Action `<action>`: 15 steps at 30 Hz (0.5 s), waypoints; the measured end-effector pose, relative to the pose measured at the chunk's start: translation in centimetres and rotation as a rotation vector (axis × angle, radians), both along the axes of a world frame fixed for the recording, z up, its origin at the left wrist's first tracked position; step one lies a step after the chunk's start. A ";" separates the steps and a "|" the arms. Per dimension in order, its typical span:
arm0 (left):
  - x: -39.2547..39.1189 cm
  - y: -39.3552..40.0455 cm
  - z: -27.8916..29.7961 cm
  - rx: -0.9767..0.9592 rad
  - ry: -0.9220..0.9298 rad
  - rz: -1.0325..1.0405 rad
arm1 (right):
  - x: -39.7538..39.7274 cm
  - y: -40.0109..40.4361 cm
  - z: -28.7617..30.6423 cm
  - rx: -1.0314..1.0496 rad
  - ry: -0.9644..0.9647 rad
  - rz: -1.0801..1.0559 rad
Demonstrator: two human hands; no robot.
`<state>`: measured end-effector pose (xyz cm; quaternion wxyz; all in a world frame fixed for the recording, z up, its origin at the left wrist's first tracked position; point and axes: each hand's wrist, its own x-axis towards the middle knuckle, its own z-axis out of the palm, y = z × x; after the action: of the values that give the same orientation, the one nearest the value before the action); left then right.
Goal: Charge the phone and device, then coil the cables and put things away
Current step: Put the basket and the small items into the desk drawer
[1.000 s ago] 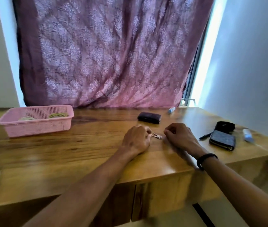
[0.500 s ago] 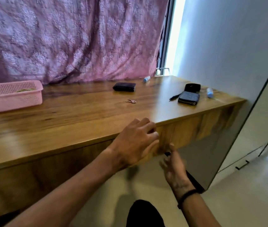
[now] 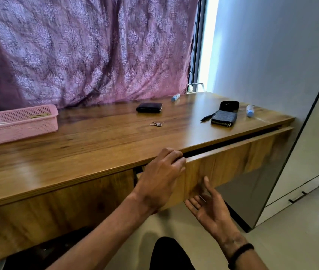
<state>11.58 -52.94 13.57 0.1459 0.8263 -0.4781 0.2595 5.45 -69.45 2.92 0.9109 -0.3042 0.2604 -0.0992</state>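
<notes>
Left hand (image 3: 159, 180) fingers hook the stiff drawer front (image 3: 230, 162) at its top edge; right hand (image 3: 211, 209) hovers open below it.

No lettering to read anywhere here: the black wallet (image 3: 149, 107), the zip pouch (image 3: 223, 118) and the two small blue-capped bottles at the upper right of the desk (image 3: 96, 145) show no legible text, brand or number.
</notes>
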 end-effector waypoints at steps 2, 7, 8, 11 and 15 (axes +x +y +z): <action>-1.3 -0.4 0.3 -0.081 0.150 -0.004 | -2.3 -0.4 0.0 -0.349 0.106 -0.100; -4.2 -0.9 0.9 -0.143 0.284 0.001 | -6.1 -0.8 1.9 -1.543 -0.030 -0.550; -4.8 -1.0 1.1 -0.137 0.308 -0.007 | -6.5 -0.9 2.6 -1.679 -0.140 -0.559; -6.1 -1.3 1.7 -0.064 0.326 -0.023 | -6.9 -1.4 3.8 -1.953 -0.342 -0.539; -7.5 -1.8 2.7 -0.024 0.386 -0.074 | -7.8 -2.6 5.0 -2.037 -0.381 -0.546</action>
<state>4.09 -54.74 16.25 0.2542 0.8408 -0.4681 0.0965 -2.34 -72.04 7.94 0.2007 -0.8320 -0.0323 -0.5162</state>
